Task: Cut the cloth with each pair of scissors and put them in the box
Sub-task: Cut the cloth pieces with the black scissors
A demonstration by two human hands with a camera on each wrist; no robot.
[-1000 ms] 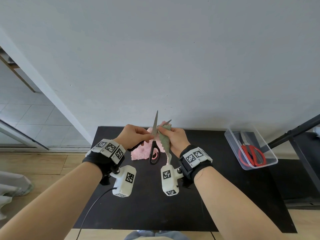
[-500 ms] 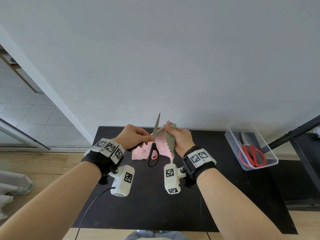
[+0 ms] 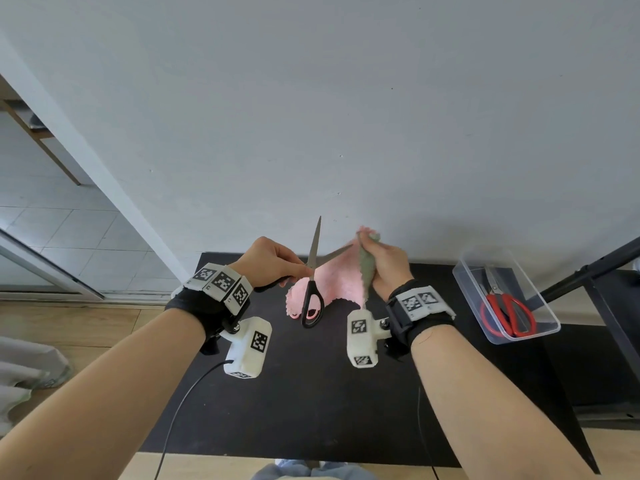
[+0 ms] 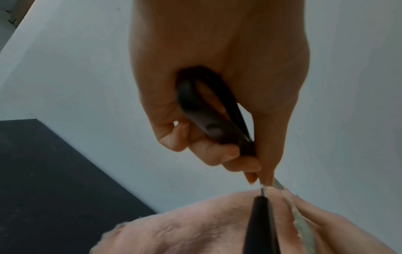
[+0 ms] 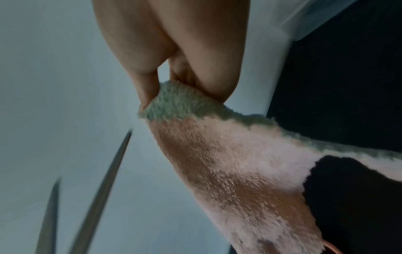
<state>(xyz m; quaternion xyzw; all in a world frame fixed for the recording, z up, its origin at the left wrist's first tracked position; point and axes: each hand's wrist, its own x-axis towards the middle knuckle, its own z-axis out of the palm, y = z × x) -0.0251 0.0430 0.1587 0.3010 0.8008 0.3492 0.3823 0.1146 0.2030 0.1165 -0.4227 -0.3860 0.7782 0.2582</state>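
Note:
My left hand (image 3: 277,263) grips one black handle loop (image 4: 206,110) of the black-handled scissors (image 3: 313,271); the other loop hangs free below. Their blades stand spread wide, one pointing up, one toward the cloth. My right hand (image 3: 384,261) pinches the upper grey-green edge (image 5: 174,103) of the pink cloth (image 3: 337,278) and holds it up above the black table (image 3: 311,393). The blade tips (image 5: 102,180) sit just left of the cloth, apart from it. A clear plastic box (image 3: 465,282) at the table's right end holds red-handled scissors (image 3: 507,313).
A grey wall rises right behind the table. A black stand (image 3: 595,271) slants in beside the box on the right. A thin cable (image 3: 180,410) runs from my left wrist off the table's front edge. Wooden floor lies to the left.
The scissors' blades have opened wider. My right hand lifted the cloth up and to the right, spreading the pink part behind the scissors.

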